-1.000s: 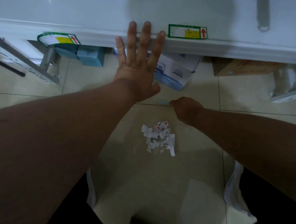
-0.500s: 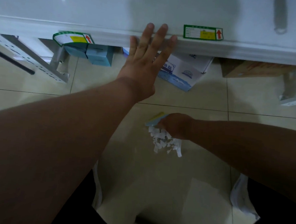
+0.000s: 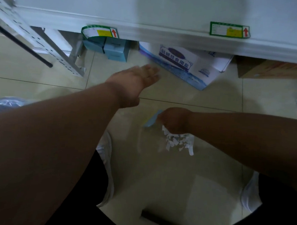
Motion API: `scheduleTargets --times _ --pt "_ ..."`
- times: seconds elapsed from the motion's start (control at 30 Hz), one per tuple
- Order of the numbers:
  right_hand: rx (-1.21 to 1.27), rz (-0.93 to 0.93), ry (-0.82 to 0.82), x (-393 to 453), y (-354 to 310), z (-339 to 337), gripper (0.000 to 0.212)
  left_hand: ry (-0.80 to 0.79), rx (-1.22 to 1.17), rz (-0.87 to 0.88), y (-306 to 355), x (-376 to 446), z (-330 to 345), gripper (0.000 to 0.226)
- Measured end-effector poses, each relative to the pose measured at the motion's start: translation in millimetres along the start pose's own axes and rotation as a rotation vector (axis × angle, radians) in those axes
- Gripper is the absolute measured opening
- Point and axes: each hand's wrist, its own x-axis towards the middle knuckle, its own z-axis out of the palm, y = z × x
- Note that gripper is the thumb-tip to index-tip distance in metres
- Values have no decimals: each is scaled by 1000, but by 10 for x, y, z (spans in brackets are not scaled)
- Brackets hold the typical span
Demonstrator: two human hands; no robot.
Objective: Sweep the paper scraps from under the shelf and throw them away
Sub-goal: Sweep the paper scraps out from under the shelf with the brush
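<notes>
Paper scraps (image 3: 177, 140) hang bunched under the right hand (image 3: 174, 122), which grips them with a blue card (image 3: 151, 120), out front of the shelf (image 3: 150, 31). Left hand (image 3: 137, 80) hovers flat, fingers together; best cup it beneath so nothing drops on the way to the bin

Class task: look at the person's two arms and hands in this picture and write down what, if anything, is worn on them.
Both forearms are bare down to the wrist; no sleeve shows in the frame. The left hand and the right hand wear no gloves. No watch, bracelet or ring can be seen, though the picture is dim and the left hand is blurred.
</notes>
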Motion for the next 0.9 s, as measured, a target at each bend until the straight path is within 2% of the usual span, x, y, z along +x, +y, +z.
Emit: scheduleTargets --times 0.13,0.2,0.27,0.33,0.43,0.57,0.67,0.77,0.83,0.9 --pt "-25 -44 -76 37 -145 160 49 -393 -71 -168 -37 -29 83 91" --pt "16 -49 -87 9 -105 191 49 -609 -25 -179 -9 -31 113 82" --pt "21 -63 -102 -51 7 225 51 -749 44 -147 28 -32 121 77" --pt "-9 -56 -123 -164 133 254 53 -775 61 -150 62 4 86 73" --pt "-102 -62 -152 -372 339 328 50 -710 48 -155 115 170 40 71" --pt "52 30 -99 -553 545 506 47 -653 14 -103 206 414 129 71" --pt "224 95 62 -589 521 476 36 -673 -18 -93 315 551 198 72" --pt "360 67 243 -518 418 431 24 -693 -25 -106 373 675 292 76" --pt "391 19 276 -465 355 450 22 -685 -32 -127 389 760 392 85" --pt "373 -27 241 -412 308 555 24 -663 -22 -134 425 859 557 96"
